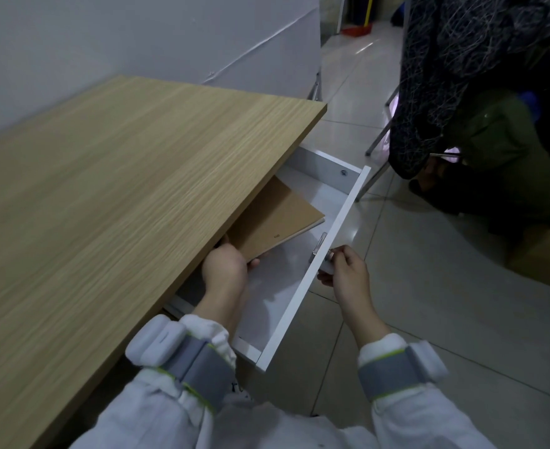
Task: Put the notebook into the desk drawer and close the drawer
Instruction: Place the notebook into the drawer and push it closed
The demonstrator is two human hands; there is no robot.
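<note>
A brown kraft-cover notebook (275, 218) lies tilted inside the open white desk drawer (319, 264), its far part hidden under the wooden desktop (121, 189). My left hand (225, 270) reaches into the drawer and grips the notebook's near corner. My right hand (348, 270) is outside the drawer front, fingers pinched on the small metal handle (327, 256). The drawer is pulled well out from under the desk.
A white wall runs behind the desk. To the right a person in dark clothes (493, 124) crouches beside metal chair legs (377, 157) on the tiled floor (429, 319). A cardboard box (545, 251) sits at the right edge. A red dustpan (357, 29) stands far back.
</note>
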